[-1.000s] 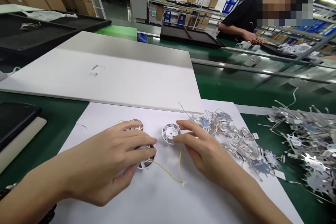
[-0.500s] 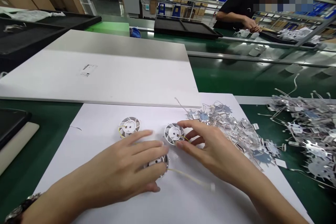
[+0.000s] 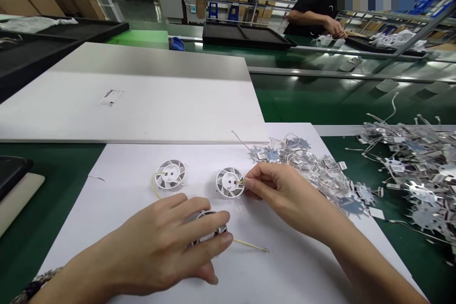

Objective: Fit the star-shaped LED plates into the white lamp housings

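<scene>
Three round white plastic vented discs lie on a white sheet. My left hand rests over the nearest disc and hides most of it, with its fingers across the top. A pale yellow wire runs out from under that hand. My right hand pinches a thin wire at the hub of the middle disc. The far-left disc lies untouched, with a yellow wire curving from its hub.
A heap of silvery star-shaped boards with wires lies right of my right hand, and a larger heap sits on the green bench. A white board lies beyond the sheet. A co-worker handles parts farther back.
My left hand has drawn back toward me, uncovering the far-left disc. My right hand's fingers have closed on the wire at the middle disc's hub. The view has shifted slightly.
</scene>
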`<state>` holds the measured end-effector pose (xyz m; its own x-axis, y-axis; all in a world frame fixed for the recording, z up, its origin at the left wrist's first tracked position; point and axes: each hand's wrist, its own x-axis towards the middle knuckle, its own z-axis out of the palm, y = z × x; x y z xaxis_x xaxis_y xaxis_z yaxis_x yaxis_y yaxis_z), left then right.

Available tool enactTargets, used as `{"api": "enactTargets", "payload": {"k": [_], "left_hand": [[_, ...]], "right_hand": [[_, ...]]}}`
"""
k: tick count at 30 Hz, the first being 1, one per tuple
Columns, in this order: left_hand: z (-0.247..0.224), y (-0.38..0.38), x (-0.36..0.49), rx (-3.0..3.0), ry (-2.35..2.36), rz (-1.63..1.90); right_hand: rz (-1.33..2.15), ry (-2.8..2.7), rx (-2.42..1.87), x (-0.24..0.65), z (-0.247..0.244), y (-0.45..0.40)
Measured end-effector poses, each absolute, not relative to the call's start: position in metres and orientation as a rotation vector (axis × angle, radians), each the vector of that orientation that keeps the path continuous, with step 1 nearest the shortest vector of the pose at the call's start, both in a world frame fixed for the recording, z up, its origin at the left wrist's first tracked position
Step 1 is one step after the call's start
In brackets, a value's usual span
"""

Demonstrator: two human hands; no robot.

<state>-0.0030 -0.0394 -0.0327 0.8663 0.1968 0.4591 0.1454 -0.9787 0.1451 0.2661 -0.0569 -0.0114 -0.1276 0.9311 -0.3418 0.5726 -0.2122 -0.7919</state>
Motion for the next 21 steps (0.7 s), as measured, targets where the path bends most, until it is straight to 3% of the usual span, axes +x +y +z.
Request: {"api": "enactTargets", "payload": {"k": [21], "left_hand": [[-0.019,-0.032,-0.001,2.907,0.226,0.7]], "right_hand": [[1.238,-1.82,-1.722,0.261,-0.015,-0.058]]}}
